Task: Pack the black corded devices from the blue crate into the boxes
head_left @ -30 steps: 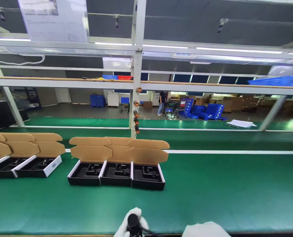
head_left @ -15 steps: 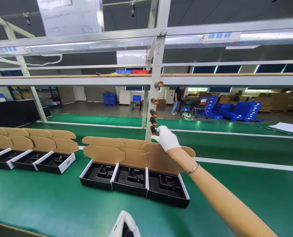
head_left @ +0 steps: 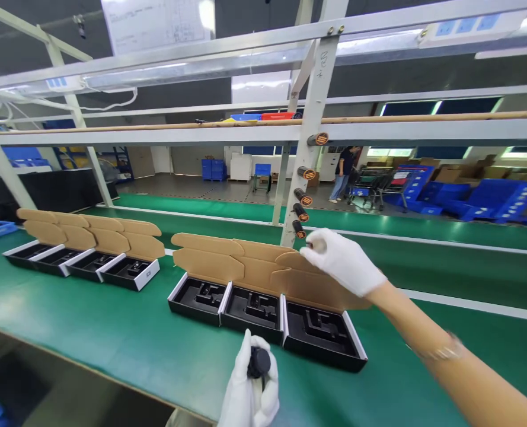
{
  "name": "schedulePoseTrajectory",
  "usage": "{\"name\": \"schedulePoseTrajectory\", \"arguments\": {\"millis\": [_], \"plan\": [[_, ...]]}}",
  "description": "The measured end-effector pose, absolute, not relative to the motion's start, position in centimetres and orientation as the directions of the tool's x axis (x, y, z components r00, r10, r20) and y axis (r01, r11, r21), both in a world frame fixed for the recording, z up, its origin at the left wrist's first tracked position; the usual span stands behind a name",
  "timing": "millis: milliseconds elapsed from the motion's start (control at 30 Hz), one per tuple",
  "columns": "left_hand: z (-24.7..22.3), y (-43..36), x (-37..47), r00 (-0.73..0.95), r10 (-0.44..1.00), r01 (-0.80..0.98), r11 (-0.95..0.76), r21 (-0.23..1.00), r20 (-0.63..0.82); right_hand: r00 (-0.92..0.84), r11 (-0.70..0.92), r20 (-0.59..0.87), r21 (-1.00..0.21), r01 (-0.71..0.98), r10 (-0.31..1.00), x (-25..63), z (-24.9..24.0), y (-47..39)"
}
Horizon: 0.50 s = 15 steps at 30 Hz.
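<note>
My left hand, in a white glove, is closed around a small black rounded part low in the view, over the green table. My right hand, also gloved, is raised beside the lowest of several black pegs with orange-striped ends on the white post. Its thumb and fingers are pinched together; what they hold, if anything, is too small to name. Below it stand three open boxes with black trays, a left one, a middle one and a right one, brown lids raised.
Several more open boxes stand in a row on the left of the green table. Above runs a white shelf rail carrying blue and red bins. A person stands in the background near carts.
My right hand has drawn away from the lowest peg, toward me and to the right. My left hand has risen into fuller view with the black part. The camera view has turned.
</note>
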State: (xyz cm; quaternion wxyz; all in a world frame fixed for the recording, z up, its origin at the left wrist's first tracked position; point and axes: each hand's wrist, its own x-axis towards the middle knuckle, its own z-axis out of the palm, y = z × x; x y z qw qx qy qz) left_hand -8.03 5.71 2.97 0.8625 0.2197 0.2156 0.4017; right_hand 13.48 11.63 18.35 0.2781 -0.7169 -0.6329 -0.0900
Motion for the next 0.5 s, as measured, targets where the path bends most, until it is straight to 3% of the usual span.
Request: {"name": "schedulePoseTrajectory", "arguments": {"millis": [133, 233, 333, 500], "plan": [[4.3, 5.3, -6.7, 0.571, 0.791, -0.600, 0.584, 0.546, -0.220, -0.086, 0.182, 0.239, -0.418, 0.890, 0.967, 9.0, 15.9, 4.2], [4.5, 4.3, -6.0, 0.609, 0.720, -0.515, 0.679, 0.523, -0.333, -0.218, 0.250, 0.124, -0.415, 0.875, 0.968, 6.4, 13.7, 0.7], [4.2, 3.3, -5.5, 0.625, 0.693, -0.499, 0.708, 0.500, -0.359, -0.297, 0.306, 0.083, -0.376, 0.875, 0.951, 5.3, 12.7, -0.7], [3.6, 2.2, -5.3, 0.758, 0.560, -0.365, 0.789, 0.494, -0.334, -0.350, 0.375, 0.133, -0.351, 0.858, 0.927, 5.9, 12.6, -1.9]]}}
